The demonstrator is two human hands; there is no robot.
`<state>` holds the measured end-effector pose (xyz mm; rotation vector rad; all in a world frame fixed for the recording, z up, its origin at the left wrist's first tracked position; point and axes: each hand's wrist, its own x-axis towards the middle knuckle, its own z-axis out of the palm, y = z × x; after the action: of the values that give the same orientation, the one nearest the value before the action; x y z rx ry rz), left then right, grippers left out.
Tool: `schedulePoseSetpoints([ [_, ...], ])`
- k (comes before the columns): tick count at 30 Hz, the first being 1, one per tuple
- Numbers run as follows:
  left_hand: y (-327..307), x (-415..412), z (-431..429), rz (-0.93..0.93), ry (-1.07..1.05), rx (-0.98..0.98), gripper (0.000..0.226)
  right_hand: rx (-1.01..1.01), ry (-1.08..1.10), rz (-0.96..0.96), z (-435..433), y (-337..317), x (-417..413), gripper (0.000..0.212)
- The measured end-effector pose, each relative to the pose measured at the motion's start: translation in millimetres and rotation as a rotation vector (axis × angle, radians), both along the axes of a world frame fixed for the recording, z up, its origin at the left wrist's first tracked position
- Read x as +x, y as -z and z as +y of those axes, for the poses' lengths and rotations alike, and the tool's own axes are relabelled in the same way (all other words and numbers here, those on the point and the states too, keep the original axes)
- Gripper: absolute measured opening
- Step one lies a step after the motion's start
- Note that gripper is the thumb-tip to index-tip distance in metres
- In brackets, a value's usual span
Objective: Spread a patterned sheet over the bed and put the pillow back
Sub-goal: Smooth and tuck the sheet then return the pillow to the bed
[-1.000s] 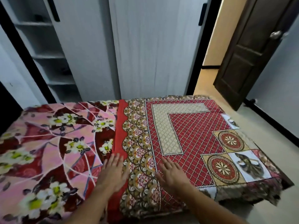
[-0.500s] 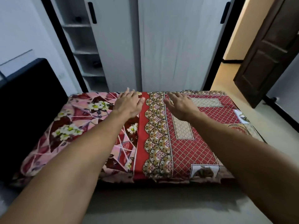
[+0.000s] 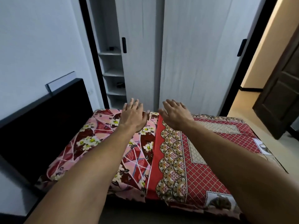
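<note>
A red patterned sheet (image 3: 210, 159) with scalloped border and lattice lies over the right part of the bed. A pink and maroon floral cloth (image 3: 90, 143) covers the left part, up to the black headboard (image 3: 40, 118). Both my arms reach across the bed to its far side. My left hand (image 3: 133, 115) is over the floral cloth, palm down, fingers apart. My right hand (image 3: 175, 114) is over the red sheet's far left corner, fingers spread, holding nothing. I cannot tell whether the hands touch the cloth. No separate pillow is visible.
White wardrobe doors (image 3: 194, 54) stand right behind the bed, with open shelves (image 3: 113, 75) to their left. A dark wooden door (image 3: 281, 97) stands open at the right beside a lit doorway. Pale floor shows at the right and in front of the bed.
Both hands slid from the bed's near edge to its far edge along the seam between the two cloths. The view has pulled back and turned left, showing the headboard.
</note>
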<state>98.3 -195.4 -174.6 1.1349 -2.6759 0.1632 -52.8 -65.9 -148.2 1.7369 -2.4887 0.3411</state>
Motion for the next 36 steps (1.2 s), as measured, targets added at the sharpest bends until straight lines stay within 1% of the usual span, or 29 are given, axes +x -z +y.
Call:
schedulePoseSetpoints([
  [5,-21,17,-1,0.036,-0.053,-0.012,0.072,-0.027,-0.051,-0.001,-15,-9,12,0.07],
  [9,-24,22,3,0.04,-0.092,-0.006,0.081,-0.047,-0.104,0.008,-26,-23,17,0.07],
  [11,-26,16,6,0.044,-0.093,-0.002,0.083,-0.066,-0.105,0.008,-25,-30,14,0.07],
  [15,-38,-19,15,0.062,-0.034,-0.02,0.078,-0.095,-0.055,0.009,-4,-40,-8,0.07],
  [20,-52,-94,46,0.085,0.131,-0.028,0.076,-0.106,0.116,0.013,51,-48,-63,0.068],
  [25,-63,-175,102,0.124,0.318,-0.004,0.07,-0.109,0.339,0.013,128,-53,-123,0.068],
  [30,-71,-254,169,0.141,0.475,0.017,0.07,-0.115,0.523,0.027,212,-61,-172,0.068],
  [36,-86,-347,275,0.161,0.69,0.064,0.07,-0.159,0.728,0.055,325,-78,-231,0.067],
])
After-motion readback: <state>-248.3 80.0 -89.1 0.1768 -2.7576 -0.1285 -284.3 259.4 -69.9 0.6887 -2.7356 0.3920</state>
